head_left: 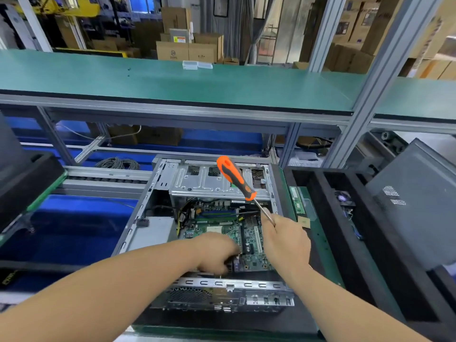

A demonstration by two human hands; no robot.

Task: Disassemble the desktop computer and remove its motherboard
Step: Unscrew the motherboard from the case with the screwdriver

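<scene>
Here, my right hand (283, 239) gripped the screwdriver (240, 185) by its shaft, handle toward 11 o'clock; my left hand (217, 253), fingers curled down, touched the motherboard (251, 245), its grip unclear.

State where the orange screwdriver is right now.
In the head view, the orange screwdriver is right of centre, held by its shaft in the right hand, handle up over the open computer case, above the motherboard.

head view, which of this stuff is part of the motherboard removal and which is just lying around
In the job:
open grey metal computer case
green motherboard
orange-and-black-handled screwdriver

Lying about:
clear plastic boxes on green shelf
loose green memory stick
coiled grey cable
</scene>
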